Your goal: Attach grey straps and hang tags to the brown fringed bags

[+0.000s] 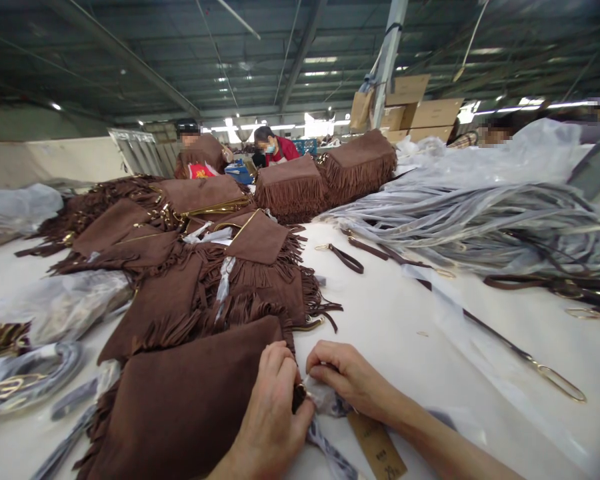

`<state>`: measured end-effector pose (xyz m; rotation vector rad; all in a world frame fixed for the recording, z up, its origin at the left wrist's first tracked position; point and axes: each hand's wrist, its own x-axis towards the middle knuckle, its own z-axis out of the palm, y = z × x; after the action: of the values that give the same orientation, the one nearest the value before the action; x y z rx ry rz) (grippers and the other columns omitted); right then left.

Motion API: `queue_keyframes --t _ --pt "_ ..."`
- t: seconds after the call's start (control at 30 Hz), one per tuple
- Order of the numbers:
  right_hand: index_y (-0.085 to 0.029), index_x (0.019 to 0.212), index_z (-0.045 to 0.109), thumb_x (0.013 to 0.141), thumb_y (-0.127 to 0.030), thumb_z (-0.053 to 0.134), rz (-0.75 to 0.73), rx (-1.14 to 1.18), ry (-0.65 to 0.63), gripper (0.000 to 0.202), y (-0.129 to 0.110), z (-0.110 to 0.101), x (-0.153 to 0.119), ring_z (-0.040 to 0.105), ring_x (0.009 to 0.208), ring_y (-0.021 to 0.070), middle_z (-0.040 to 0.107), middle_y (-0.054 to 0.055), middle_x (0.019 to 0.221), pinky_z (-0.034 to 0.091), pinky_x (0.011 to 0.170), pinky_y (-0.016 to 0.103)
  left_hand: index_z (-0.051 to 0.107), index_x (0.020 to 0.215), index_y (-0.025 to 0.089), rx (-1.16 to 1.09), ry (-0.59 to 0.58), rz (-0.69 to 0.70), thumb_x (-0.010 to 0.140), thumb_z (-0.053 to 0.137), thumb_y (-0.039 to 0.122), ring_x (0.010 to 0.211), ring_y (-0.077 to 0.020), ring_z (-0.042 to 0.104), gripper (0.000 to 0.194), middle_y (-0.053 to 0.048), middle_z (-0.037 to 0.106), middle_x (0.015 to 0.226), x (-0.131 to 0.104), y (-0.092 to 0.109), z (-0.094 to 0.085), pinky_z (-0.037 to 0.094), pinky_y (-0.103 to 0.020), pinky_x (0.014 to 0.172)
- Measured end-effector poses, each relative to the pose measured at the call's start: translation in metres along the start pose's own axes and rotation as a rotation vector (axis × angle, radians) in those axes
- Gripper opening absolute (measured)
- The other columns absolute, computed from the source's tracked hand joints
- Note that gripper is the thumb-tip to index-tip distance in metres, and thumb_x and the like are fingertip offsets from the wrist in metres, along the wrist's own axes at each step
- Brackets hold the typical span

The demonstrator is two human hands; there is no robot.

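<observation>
A brown suede-like fringed bag (190, 393) lies flat at the front of the table. At its right edge, my left hand (273, 410) is closed around a small dark fitting with a metallic glint, its fingers resting on the bag. Just right of it, my right hand (353, 377) pinches a thin whitish bit, too small to name, close to the left thumb. Below the hands is a crumpled clear plastic wrap (330, 400) around something dark. A tan cardboard tag (377, 445) lies partly under my right wrist.
More fringed bags (260, 240) are heaped behind, with two stacks further back. Plastic-wrapped straps (480, 220) lie on the right. A short strap loop (347, 259) and a long strap with a gold clasp (560, 383) rest on the white table (380, 313). Two people work beyond.
</observation>
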<state>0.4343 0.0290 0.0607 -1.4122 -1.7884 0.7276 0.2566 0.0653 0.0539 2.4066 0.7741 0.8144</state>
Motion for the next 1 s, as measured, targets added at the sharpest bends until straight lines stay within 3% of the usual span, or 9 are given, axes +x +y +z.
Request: queue_keyframes --t 0.43,0.7,0.87,1.0 --pt "-0.02 0.077 0.07 0.08 -0.014 0.056 0.021 0.08 -0.048 0.016 -0.005 0.004 -0.001 0.06 0.072 0.0153 0.068 -0.001 0.076 0.042 0.069 0.023 0.042 0.081 0.021 -0.039 -0.015 -0.028 0.069 0.052 -0.002 0.108 -0.027 0.046 0.028 -0.009 0.051 0.104 0.001 0.002 -0.002 0.039 -0.049 0.1" --pt "-0.018 0.073 0.069 0.08 -0.017 0.056 0.059 0.119 -0.084 0.016 -0.006 0.002 -0.001 0.056 0.068 0.0148 0.064 -0.002 0.071 0.04 0.064 0.023 0.046 0.08 0.021 -0.191 -0.17 -0.024 0.068 0.054 -0.002 0.1 -0.0211 0.051 0.027 -0.006 0.054 0.102 0.007 0.006 -0.023 0.045 -0.034 0.092" --pt "-0.019 0.073 0.071 0.079 -0.015 0.055 0.072 0.108 -0.092 0.017 -0.006 0.002 -0.003 0.054 0.067 0.0142 0.063 -0.002 0.071 0.039 0.064 0.023 0.049 0.076 0.02 -0.211 -0.164 0.057 0.084 0.045 0.004 0.099 -0.0201 0.052 0.019 -0.006 0.057 0.098 0.01 0.0 -0.025 0.044 -0.033 0.092" --pt "-0.02 0.089 0.07 0.077 -0.016 0.057 0.139 0.243 -0.121 0.018 -0.007 -0.006 -0.005 0.045 0.06 0.0117 0.055 -0.005 0.065 0.034 0.055 0.021 0.048 0.077 0.021 -0.278 -0.1 0.009 0.092 0.039 0.011 0.093 -0.0187 0.054 0.02 -0.006 0.057 0.094 0.012 -0.002 -0.025 0.045 -0.03 0.085"
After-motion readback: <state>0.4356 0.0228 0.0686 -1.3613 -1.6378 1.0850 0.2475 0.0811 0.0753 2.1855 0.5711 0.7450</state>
